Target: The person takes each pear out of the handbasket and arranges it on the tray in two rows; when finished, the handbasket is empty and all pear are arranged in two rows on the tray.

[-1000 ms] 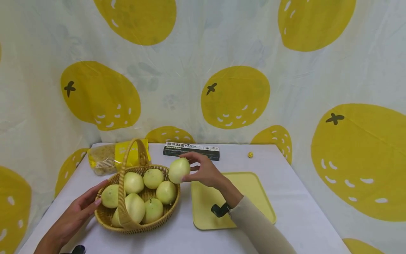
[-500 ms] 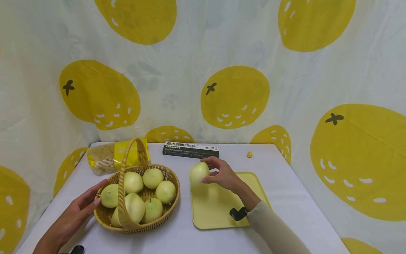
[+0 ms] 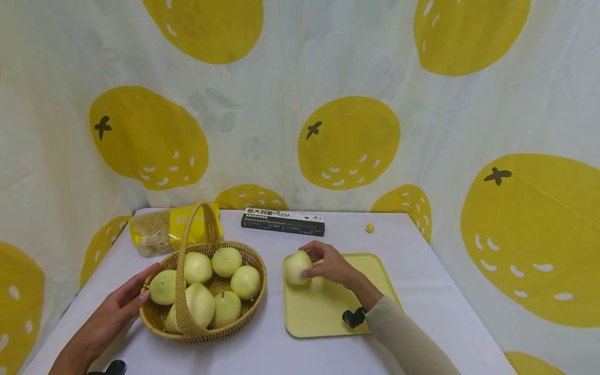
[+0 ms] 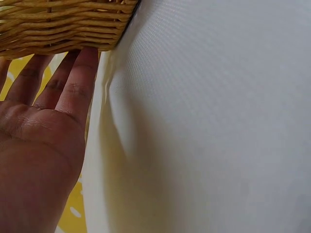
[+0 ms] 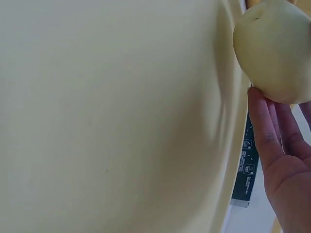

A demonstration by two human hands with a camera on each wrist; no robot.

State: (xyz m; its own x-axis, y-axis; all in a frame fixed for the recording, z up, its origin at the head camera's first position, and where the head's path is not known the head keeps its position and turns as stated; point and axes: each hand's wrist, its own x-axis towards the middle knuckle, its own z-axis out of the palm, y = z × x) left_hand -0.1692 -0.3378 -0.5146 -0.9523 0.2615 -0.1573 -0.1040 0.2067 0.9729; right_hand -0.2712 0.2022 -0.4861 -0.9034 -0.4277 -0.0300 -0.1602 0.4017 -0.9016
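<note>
Pinching the round, pale-green pear, my right hand now holds it lower, at the far-left corner of the rectangular yellow tray; contact is unclear. Placement appears nearly complete. My left hand rests, uncurled, against the oval tan wicker basket.

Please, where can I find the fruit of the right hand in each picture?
Head view: the fruit is below the picture's centre, in the right hand.
Left wrist view: it is not in it.
Right wrist view: top right corner, above the fingers.
Shared landmark: the pale yellow tray, in the head and right wrist views only.
</note>
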